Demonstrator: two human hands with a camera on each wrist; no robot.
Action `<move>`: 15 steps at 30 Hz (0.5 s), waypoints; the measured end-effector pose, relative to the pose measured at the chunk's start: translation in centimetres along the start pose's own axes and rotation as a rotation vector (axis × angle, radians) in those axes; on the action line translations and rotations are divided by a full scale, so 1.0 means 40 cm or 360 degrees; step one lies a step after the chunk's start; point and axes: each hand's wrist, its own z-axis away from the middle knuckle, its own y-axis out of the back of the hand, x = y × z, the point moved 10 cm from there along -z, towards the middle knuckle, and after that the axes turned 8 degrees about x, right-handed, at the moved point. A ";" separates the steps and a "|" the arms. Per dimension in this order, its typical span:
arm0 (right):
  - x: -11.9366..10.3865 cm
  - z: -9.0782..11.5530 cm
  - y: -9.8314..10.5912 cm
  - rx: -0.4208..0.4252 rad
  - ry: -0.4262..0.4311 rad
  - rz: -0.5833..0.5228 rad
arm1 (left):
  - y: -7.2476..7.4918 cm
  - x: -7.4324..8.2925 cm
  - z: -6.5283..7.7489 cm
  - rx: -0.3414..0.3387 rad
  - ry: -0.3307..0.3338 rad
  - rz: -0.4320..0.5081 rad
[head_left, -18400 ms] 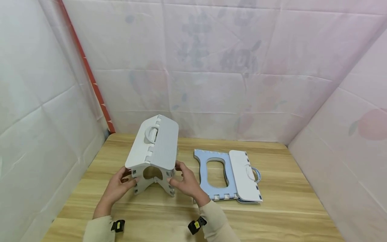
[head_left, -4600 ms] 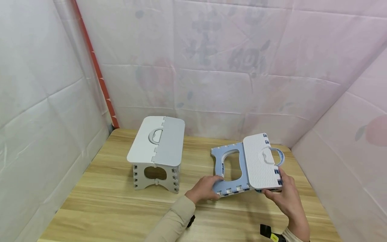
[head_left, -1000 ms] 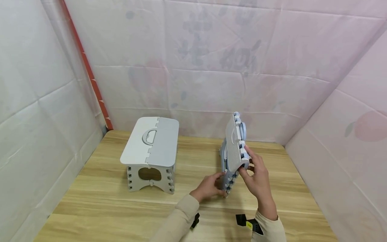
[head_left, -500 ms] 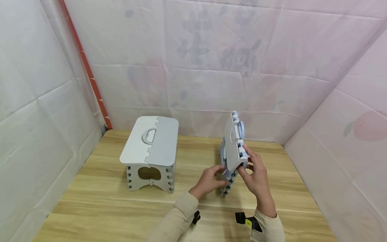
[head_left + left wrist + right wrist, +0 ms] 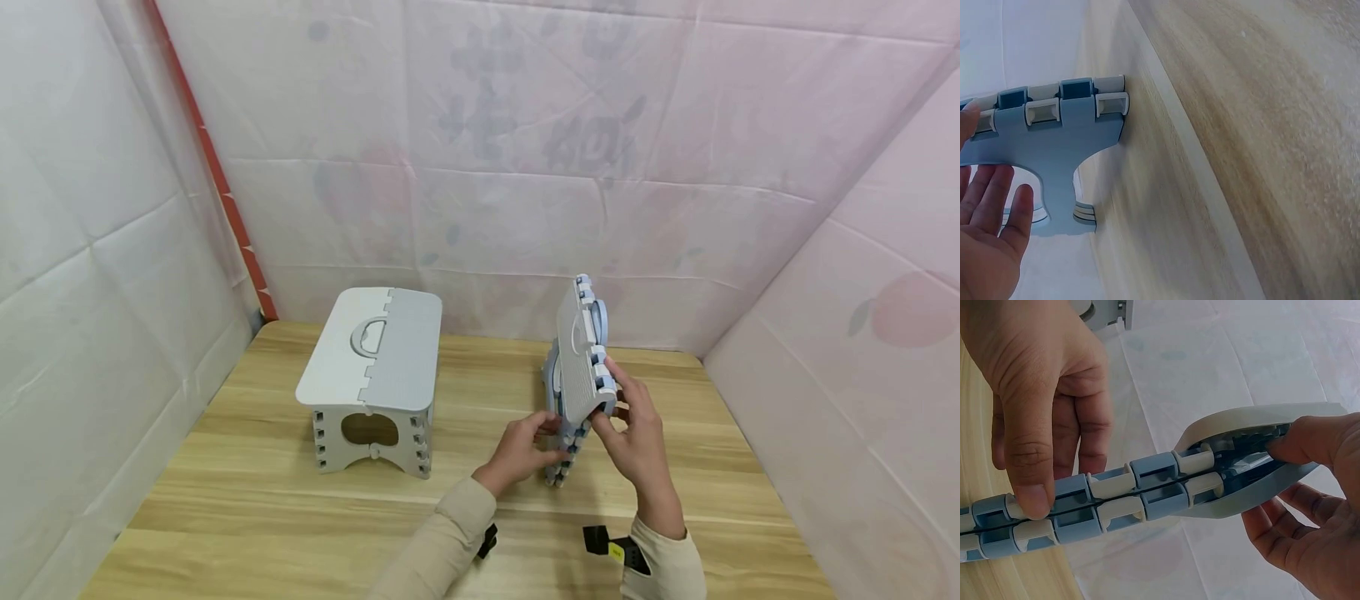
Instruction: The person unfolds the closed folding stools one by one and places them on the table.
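Note:
A blue-and-white folding stool (image 5: 576, 367) stands on its folded legs on the table, its seat halves nearly together. My left hand (image 5: 517, 450) holds the near hinged edge of its legs. In the left wrist view the thumb lies on that edge of the blue leg panel (image 5: 1029, 140), with the fingers at the cutout. My right hand (image 5: 636, 433) grips the near end of the seat. The right wrist view shows the right thumb in the narrow gap between the seat halves (image 5: 1241, 503) and the fingers against the outer face of one half.
A white-and-grey folding stool (image 5: 375, 350) stands unfolded at the left of the wooden table (image 5: 255, 533), its seat flat and its handle lying on top. A pale printed sheet (image 5: 480, 225) hangs behind the table and along both sides.
Earlier both hands held the white-and-grey stool, its seat peaked; now it is flat. The blue-and-white stool, lying flat then, has been stood up. Over the last second the left hand shifted slightly upward.

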 end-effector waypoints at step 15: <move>0.142 0.055 -0.002 -0.0191 -0.0249 -0.0205 | -0.002 -0.011 -0.003 -0.0018 0.0016 -0.0020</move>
